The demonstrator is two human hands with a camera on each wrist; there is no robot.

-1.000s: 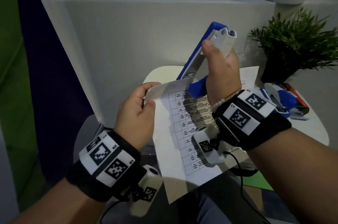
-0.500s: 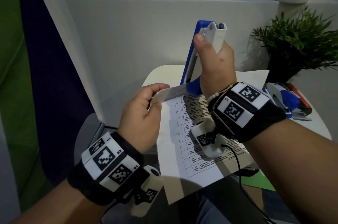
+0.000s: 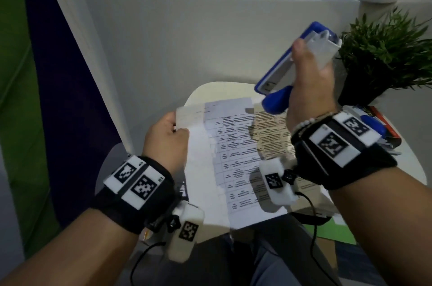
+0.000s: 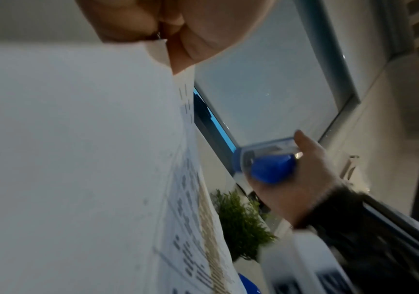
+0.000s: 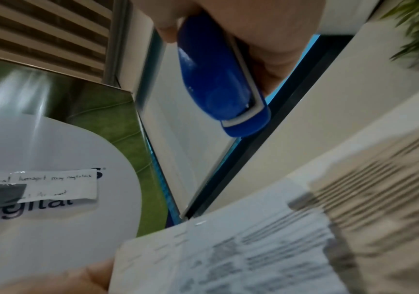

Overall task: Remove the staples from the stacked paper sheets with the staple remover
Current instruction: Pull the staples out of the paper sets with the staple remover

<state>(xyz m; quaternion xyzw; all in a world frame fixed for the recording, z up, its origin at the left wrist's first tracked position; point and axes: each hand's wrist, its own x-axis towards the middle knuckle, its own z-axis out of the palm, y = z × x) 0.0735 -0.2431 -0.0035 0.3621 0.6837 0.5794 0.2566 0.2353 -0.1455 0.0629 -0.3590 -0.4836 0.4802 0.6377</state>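
The left hand [image 3: 167,143] pinches the paper sheets [image 3: 230,159] at their upper left corner, at about 9 o'clock of the stack, thumb on top and fingers curled beneath; the left wrist view shows thumb and fingertip pressed together on that corner. The sheets, printed with a table of small text, slant from 11 o'clock down to 5 o'clock in the head view; their far edge lies over the white table [image 3: 219,89], though whether it rests there I cannot tell. The right hand [image 3: 311,91] is wrapped round the staple remover [image 3: 289,68] — a blue and white tool — with the thumb along its near side and the fingers curled about the far side; it is held tilted, upper end towards 1 o'clock, blue lower end towards 7 o'clock. That lower end hangs just above the upper right corner of the sheets, at about 1 o'clock of the stack; both wrist views show it apart from the paper. Any staple in the sheets is too small to make out. At 2 o'clock of the table stands a green plant [image 3: 385,56]; just below it, at 3 o'clock and partly hidden by the right wrist band, lie a second blue tool [image 3: 371,123] and a red box [image 3: 388,126].
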